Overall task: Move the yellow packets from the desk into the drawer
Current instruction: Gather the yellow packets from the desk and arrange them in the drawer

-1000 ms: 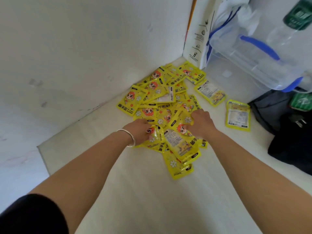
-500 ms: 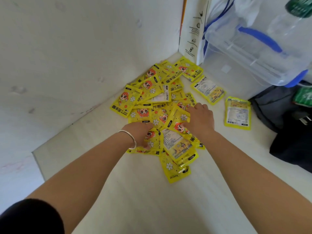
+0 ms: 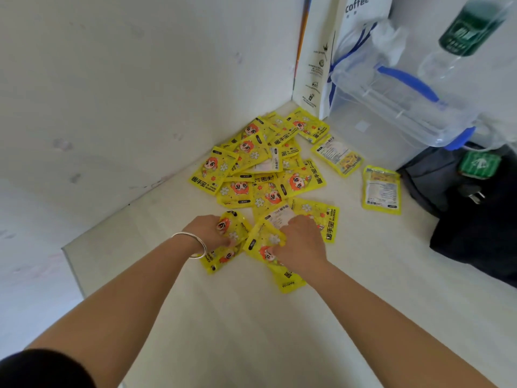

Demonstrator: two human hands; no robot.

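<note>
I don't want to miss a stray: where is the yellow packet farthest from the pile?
In the head view, the stray packet lies flat on the desk, right of the pile, near the dark bag.

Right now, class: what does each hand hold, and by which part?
The left hand grips crumpled yellow plastic packets by their left edge; the right hand grips a second yellow bunch by its right side.
</note>
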